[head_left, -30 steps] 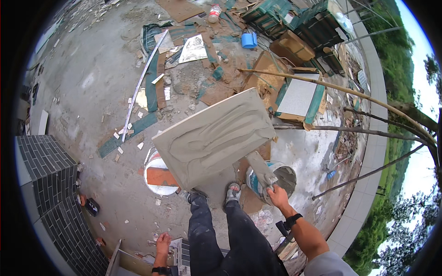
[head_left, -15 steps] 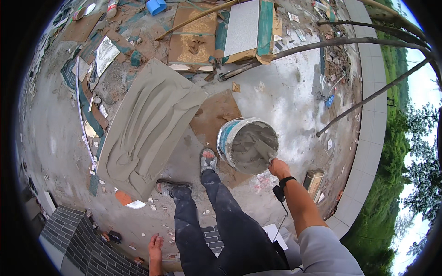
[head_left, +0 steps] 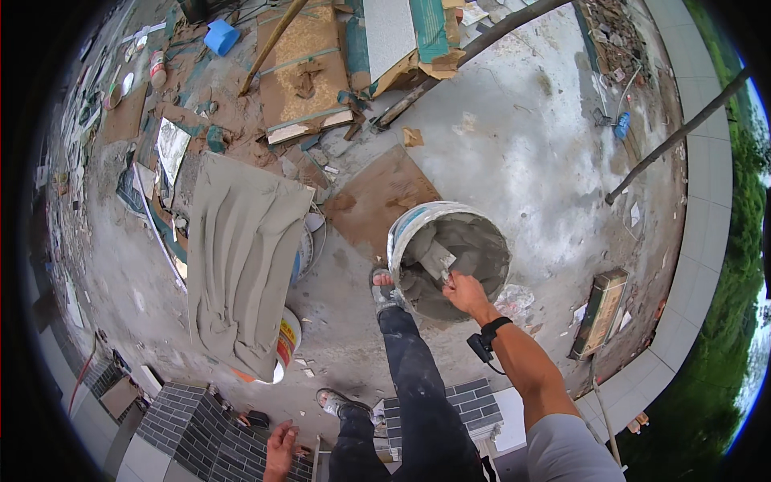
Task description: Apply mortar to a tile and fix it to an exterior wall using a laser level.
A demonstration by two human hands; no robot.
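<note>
My right hand (head_left: 463,291) grips a trowel (head_left: 436,259) whose blade lies in grey mortar (head_left: 470,241) inside a white bucket (head_left: 499,233). Left of that bucket, a large rectangular tile (head_left: 241,257) coated in thick, wavy mortar rests on other buckets (head_left: 287,337), which it mostly hides. My left hand (head_left: 281,447) hangs low beside my leg, fingers loosely curved and apart, with nothing visible in it. A brown cardboard sheet (head_left: 377,201) lies on the floor behind the mortar bucket.
Stacked cardboard packs (head_left: 303,80) lie at the back, crossed by wooden poles (head_left: 675,140). Rubble and a blue container (head_left: 220,37) are at upper left. Grey brick-patterned tiles (head_left: 185,418) stand near the bottom. A tiled edge (head_left: 699,209) with greenery beyond runs along the right.
The trowel has gone from beside the coated tile's edge down into the bucket, its blade shifting leftward inside. My left foot has stepped back, and the view has turned.
</note>
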